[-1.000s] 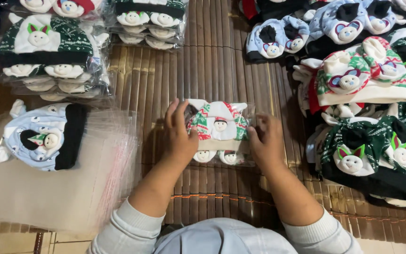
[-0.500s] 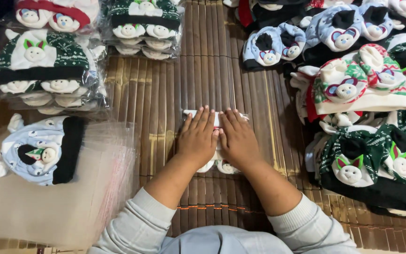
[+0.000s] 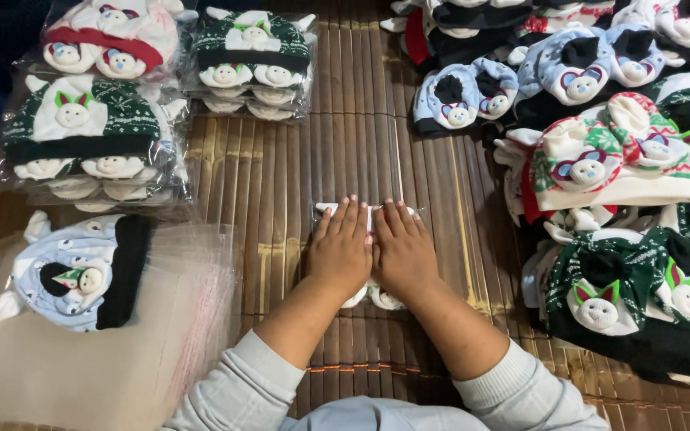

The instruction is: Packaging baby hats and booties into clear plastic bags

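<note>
From the head camera, my left hand (image 3: 340,254) and right hand (image 3: 402,255) lie flat, side by side with fingers stretched out, pressing down on a bagged baby set (image 3: 365,297) in the middle of the bamboo mat (image 3: 281,183). Neither hand grasps anything; both palms simply rest on the packet, which is mostly hidden beneath them. A pale blue set (image 3: 73,271) lies on a stack of clear bags (image 3: 97,359) to my left, and loose green sets (image 3: 640,303) are piled on my right.

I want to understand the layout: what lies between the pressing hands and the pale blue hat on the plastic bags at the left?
In the head view, only bare bamboo mat lies between the hands and the blue hat on its bags.
</note>
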